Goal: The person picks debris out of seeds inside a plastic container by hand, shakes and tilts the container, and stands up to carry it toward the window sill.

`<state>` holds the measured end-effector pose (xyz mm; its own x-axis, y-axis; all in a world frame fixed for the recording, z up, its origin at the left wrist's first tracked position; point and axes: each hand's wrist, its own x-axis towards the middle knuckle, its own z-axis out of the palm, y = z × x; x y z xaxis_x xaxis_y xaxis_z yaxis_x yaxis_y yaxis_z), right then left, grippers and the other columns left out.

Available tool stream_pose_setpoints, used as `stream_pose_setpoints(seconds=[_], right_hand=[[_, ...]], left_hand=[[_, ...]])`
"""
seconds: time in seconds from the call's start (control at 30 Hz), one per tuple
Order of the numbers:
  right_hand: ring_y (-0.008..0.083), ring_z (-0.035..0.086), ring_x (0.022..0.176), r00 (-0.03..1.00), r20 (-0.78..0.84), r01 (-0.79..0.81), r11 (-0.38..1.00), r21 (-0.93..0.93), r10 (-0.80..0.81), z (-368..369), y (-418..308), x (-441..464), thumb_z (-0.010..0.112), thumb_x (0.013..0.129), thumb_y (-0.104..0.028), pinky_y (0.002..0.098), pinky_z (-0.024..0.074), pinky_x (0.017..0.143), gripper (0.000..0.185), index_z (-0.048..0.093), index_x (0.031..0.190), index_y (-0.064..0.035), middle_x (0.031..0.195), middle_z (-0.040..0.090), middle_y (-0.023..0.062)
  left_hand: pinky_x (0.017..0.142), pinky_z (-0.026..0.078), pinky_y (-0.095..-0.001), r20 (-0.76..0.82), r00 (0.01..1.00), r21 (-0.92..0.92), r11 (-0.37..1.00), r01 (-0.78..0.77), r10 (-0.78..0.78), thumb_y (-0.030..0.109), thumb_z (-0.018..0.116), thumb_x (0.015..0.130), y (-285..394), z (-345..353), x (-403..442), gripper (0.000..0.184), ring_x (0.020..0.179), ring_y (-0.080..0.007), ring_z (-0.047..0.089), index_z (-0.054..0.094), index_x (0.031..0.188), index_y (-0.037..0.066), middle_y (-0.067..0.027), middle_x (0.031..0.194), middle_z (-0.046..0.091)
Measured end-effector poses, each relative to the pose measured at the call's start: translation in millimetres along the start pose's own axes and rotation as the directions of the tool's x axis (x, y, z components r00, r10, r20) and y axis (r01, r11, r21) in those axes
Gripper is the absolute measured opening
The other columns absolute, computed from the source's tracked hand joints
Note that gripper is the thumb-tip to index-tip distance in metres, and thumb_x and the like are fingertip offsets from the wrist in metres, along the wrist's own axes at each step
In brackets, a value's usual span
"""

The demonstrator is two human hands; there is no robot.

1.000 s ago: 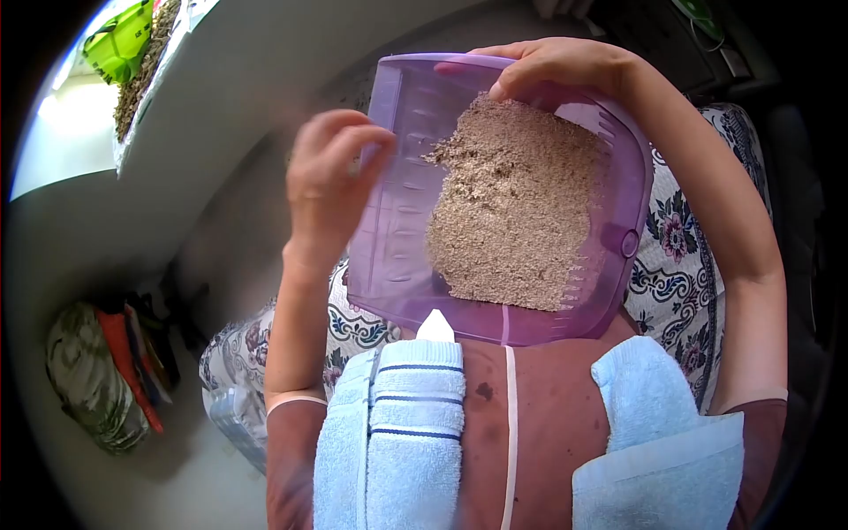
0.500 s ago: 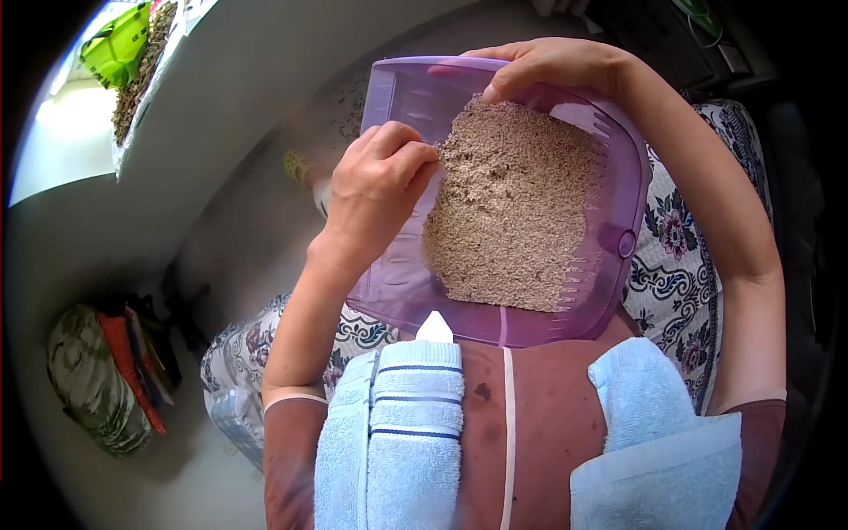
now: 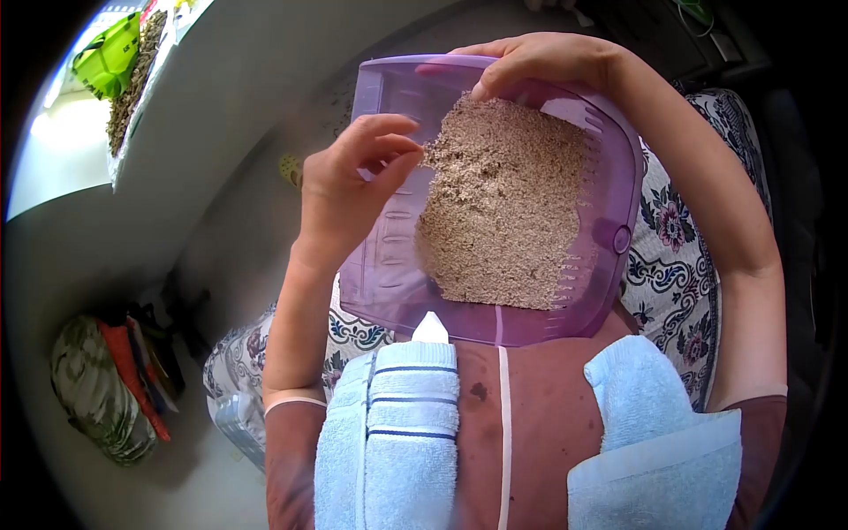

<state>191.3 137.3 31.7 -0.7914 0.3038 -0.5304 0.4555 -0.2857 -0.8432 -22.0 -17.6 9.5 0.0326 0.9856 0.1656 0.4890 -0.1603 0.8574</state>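
Note:
A translucent purple plastic tray (image 3: pixel 389 252) rests over my lap, tilted, with small light-brown grains (image 3: pixel 503 212) spread across it. Darker bits lie among the grains near their upper left edge. My right hand (image 3: pixel 521 64) grips the tray's far rim, thumb inside by the grains and fingers over the outside. At the left edge of the grains, my left hand (image 3: pixel 358 172) hovers above the tray. Its thumb and a fingertip meet in a pinch while another finger stretches loosely; anything between the tips is too small to make out.
Light blue towels (image 3: pixel 415 397) hang over my front. Patterned floral cloth (image 3: pixel 680 238) lies under the tray. At upper left a white surface bears a green bag (image 3: pixel 108 57) and a strip of dark brown grains (image 3: pixel 137 88). A camouflage-patterned bundle (image 3: pixel 93 389) sits at lower left.
My left hand has drawn slightly left and up from the grains, and its outer fingers have loosened. The tray has shifted a little left in view, my right hand still on its rim.

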Motion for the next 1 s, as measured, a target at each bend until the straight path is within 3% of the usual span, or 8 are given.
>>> stream_pose_setpoints(seconds=[0.13, 0.17, 0.2, 0.27, 0.33, 0.4, 0.8, 1.0], right_hand=[[0.0085, 0.063, 0.083, 1.0, -0.005, 0.008, 1.0, -0.024, -0.008, 0, -1, -1, 0.061, 0.082, -0.02, 0.0229, 0.0521, 0.069, 0.062, 0.047, 0.142, -0.0187, 0.102, 0.066, 0.0054], [0.0088, 0.063, 0.083, 1.0, 0.008, 0.012, 1.0, -0.027, -0.012, 0, -1, -2, 0.061, 0.082, -0.02, 0.023, 0.0522, 0.07, 0.062, 0.047, 0.142, -0.0187, 0.102, 0.066, 0.0057], [0.0088, 0.063, 0.083, 1.0, 0.012, 0.016, 0.999, -0.034, -0.015, 1, -1, -1, 0.061, 0.082, -0.02, 0.0231, 0.0523, 0.07, 0.062, 0.047, 0.142, -0.0187, 0.102, 0.066, 0.0058], [0.009, 0.063, 0.083, 0.999, 0.015, 0.03, 0.998, -0.049, -0.029, -2, 0, 1, 0.061, 0.082, -0.02, 0.0233, 0.0524, 0.07, 0.062, 0.047, 0.142, -0.0187, 0.102, 0.066, 0.006], [0.0089, 0.063, 0.083, 0.999, -0.032, 0.014, 0.998, -0.053, -0.016, 1, 0, -2, 0.061, 0.082, -0.02, 0.0233, 0.0525, 0.071, 0.063, 0.047, 0.143, -0.0187, 0.102, 0.066, 0.0056], [0.0089, 0.063, 0.083, 0.999, -0.038, 0.006, 0.999, -0.046, -0.008, 0, 0, -2, 0.061, 0.081, -0.02, 0.0234, 0.0525, 0.071, 0.063, 0.046, 0.143, -0.0187, 0.101, 0.066, 0.0053], [0.0088, 0.063, 0.083, 1.0, 0.002, 0.019, 0.999, -0.042, -0.019, 0, 0, 0, 0.062, 0.081, -0.023, 0.0227, 0.0517, 0.073, 0.064, 0.046, 0.143, -0.0189, 0.101, 0.066, 0.004], [0.0093, 0.063, 0.085, 1.0, -0.012, 0.019, 0.999, -0.049, -0.019, -1, -1, -4, 0.062, 0.081, -0.024, 0.0231, 0.0518, 0.073, 0.064, 0.045, 0.143, -0.0186, 0.103, 0.066, 0.0049]], left_hand=[[0.076, 0.053, -0.0252, -0.323, 0.941, -0.051, 0.992, -0.118, 0.095, 0.01, 0.061, 0.094, -31, -48, 18, 0.019, 0.087, -0.0138, 0.065, 0.062, 0.112, 0.005, -0.0103, 0.096, 0.068], [0.076, 0.053, -0.0281, -0.351, 0.905, 0.707, 0.702, 0.088, 0.24, 0.015, 0.06, 0.095, -23, -63, 22, 0.026, 0.088, -0.0173, 0.065, 0.061, 0.12, 0.01, -0.0133, 0.104, 0.067], [0.075, 0.053, -0.0289, -0.271, 0.886, 0.914, 0.391, 0.113, 0.376, 0.014, 0.063, 0.092, -30, -71, 24, 0.025, 0.088, -0.0179, 0.065, 0.064, 0.117, 0.012, -0.0124, 0.107, 0.066], [0.075, 0.053, -0.0296, -0.119, 0.881, 0.97, 0.245, 0.004, 0.457, 0.011, 0.069, 0.087, -37, -73, 26, 0.022, 0.088, -0.0182, 0.065, 0.069, 0.109, 0.013, -0.01, 0.11, 0.065], [0.074, 0.054, -0.0291, -0.045, 0.901, 0.72, 0.639, -0.27, 0.431, 0.008, 0.073, 0.082, -22, -52, 16, 0.018, 0.088, -0.0176, 0.065, 0.072, 0.1, 0.012, -0.007, 0.11, 0.064], [0.072, 0.054, -0.0285, 0.031, 0.97, 0.45, 0.863, -0.229, 0.241, 0.004, 0.077, 0.075, -1, -25, 10, 0.017, 0.086, -0.0172, 0.064, 0.074, 0.091, 0.011, -0.0052, 0.102, 0.063], [0.069, 0.052, -0.0315, 0.197, 0.946, 0.513, 0.795, -0.324, 0.258, 0.01, 0.077, 0.073, 2, 5, 12, 0.014, 0.081, -0.0213, 0.063, 0.073, 0.087, 0.012, -0.0033, 0.091, 0.064], [0.067, 0.049, -0.0229, 0.071, 0.997, 0.142, 0.99, -0.004, -0.006, 0.004, 0.071, 0.083, 8, -1, 10, 0.006, 0.075, -0.0103, 0.061, 0.069, 0.088, 0.002, -0.001, 0.087, 0.065]])
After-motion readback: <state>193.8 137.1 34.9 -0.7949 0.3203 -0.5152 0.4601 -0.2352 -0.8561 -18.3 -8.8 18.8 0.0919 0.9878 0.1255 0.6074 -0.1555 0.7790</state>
